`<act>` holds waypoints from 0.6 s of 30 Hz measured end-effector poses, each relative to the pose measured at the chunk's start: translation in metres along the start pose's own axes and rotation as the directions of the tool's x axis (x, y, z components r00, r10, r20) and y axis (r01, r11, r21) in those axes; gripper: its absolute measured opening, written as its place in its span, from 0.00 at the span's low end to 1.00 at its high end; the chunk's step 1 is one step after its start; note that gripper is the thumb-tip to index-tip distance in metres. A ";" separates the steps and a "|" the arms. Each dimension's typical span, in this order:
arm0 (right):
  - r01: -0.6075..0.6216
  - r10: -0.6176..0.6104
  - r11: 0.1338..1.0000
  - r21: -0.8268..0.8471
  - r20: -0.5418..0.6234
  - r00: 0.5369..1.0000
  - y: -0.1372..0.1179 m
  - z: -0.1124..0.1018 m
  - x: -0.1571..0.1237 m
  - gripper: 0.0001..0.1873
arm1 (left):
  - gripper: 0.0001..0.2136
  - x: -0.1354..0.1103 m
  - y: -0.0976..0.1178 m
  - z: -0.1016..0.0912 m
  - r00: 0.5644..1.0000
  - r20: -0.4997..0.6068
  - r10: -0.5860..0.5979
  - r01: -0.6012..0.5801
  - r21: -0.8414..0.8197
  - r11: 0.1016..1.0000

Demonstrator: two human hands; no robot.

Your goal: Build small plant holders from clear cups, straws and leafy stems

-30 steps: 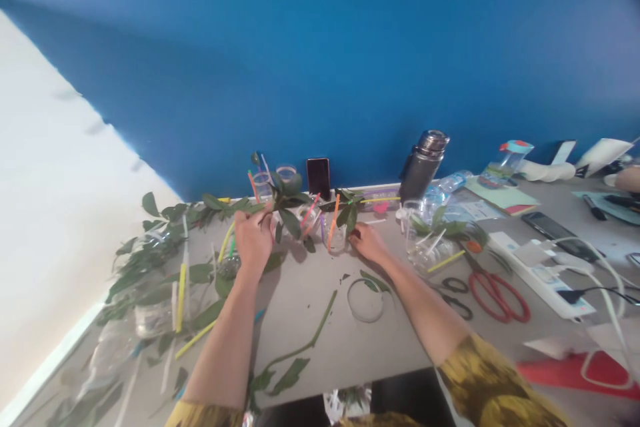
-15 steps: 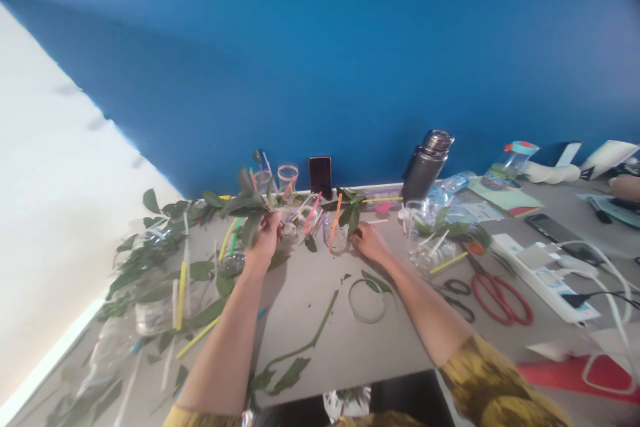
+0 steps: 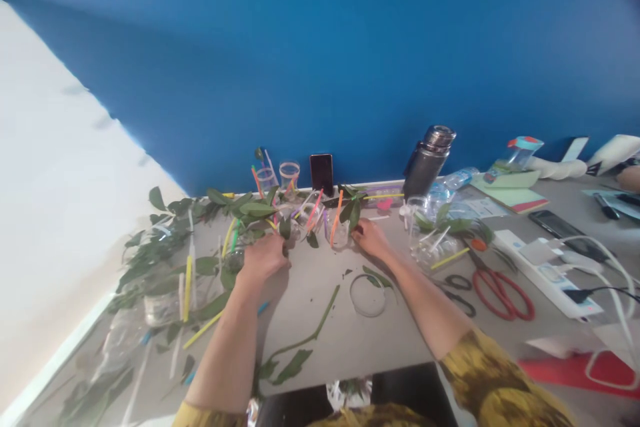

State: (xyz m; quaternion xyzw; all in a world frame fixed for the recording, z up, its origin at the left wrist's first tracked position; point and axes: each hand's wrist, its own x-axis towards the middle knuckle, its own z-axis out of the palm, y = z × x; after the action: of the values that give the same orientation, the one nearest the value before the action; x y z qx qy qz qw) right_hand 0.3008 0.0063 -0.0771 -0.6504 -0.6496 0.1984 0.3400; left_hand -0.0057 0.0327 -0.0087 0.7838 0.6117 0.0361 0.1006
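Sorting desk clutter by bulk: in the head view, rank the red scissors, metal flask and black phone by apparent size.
1. Metal flask and red scissors: about alike, and the scissors lie nearer the camera, so they are unranked.
2. Black phone: smallest.

Looks like a shared craft or classroom workbench. Long grey table (image 3: 345,357) pushed against a blue wall (image 3: 350,60) at 12 o'clock. Cut leafy branches (image 3: 160,253) piled at 9 o'clock, coloured straws (image 3: 336,217) and clear plastic cups (image 3: 289,173) scattered near 12. Red-handled scissors (image 3: 500,290) and a white power strip (image 3: 545,268) with plugged cables at 3 o'clock. Steel flask (image 3: 425,163), propped phone (image 3: 321,173), stacked notebooks (image 3: 505,193) between 12 and 2 o'clock. Another person's hand (image 3: 630,179) at the far 3 o'clock edge, so shared space.
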 end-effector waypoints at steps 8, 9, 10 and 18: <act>0.004 -0.004 1.000 0.000 0.016 1.000 -0.005 -0.003 -0.001 0.12 | 0.05 0.001 0.012 -0.004 0.998 0.038 0.055 -0.055 -0.023 0.998; -0.001 0.001 1.000 -0.001 0.017 1.000 -0.006 -0.003 -0.001 0.12 | 0.05 0.001 0.015 -0.007 0.994 0.051 0.100 -0.094 -0.105 0.990; -0.008 0.008 1.000 -0.002 0.019 1.000 -0.007 -0.003 -0.001 0.12 | 0.05 0.001 0.018 -0.010 0.987 0.058 0.153 -0.136 -0.230 0.964; -0.014 0.014 1.000 -0.006 -0.001 1.000 -0.004 -0.001 0.000 0.11 | 0.24 0.004 0.045 -0.032 0.994 0.002 0.112 -0.022 -0.977 0.212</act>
State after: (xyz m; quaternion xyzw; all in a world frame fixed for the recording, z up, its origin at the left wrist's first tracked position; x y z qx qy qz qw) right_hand 0.2981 0.0063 -0.0735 -0.6561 -0.6455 0.1983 0.3370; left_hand 0.0322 0.0298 0.0309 0.5743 0.4155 0.3874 0.5894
